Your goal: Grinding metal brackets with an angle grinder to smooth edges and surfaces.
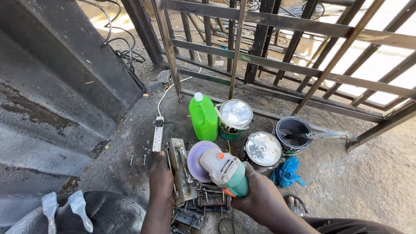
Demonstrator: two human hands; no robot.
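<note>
My right hand (255,195) grips a green and grey angle grinder (225,170) with a pale purple sanding disc (198,159). The disc sits against a flat rusty metal plate (181,169) that my left hand (161,180) holds upright on its edge by its near left side. Below the plate lie several small dark metal brackets (208,201) on the ground.
A green plastic bottle (203,116), two lidded paint cans (234,118) (262,149), an open dark can with a brush (292,133) and a blue rag (286,171) stand behind. A white power strip (158,133) lies left. A metal gate frame (281,65) leans beyond. A sandalled foot (296,204) shows at right.
</note>
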